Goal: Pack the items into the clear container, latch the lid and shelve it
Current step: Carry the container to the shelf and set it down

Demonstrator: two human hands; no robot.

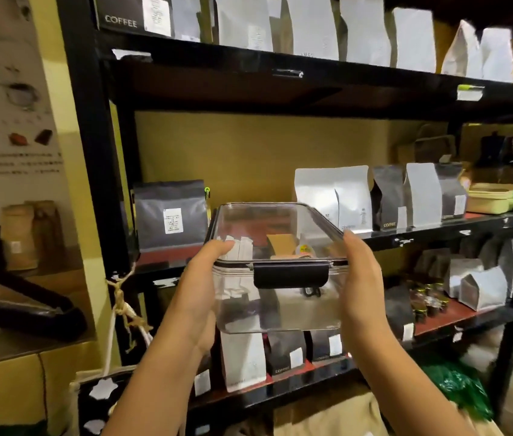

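Clear container [277, 262], lid on and black latch [291, 275] down, held before the middle shelf [437, 229].
Left hand [200, 289] and right hand [363, 278] clasp its sides; keep it level, sliding into the shelf's gap between the grey bag [170, 214] and white bag [332, 196].

One clear plastic lidded container [275, 269], one black latch [290, 274], two bare hands: left [200, 297], right [363, 278]. Middle shelf held roughly five standing coffee bags [333, 196]; blur limited the count.

Both forearms [160, 372] leave the bottom edge; the container's [277, 306] contents blur.
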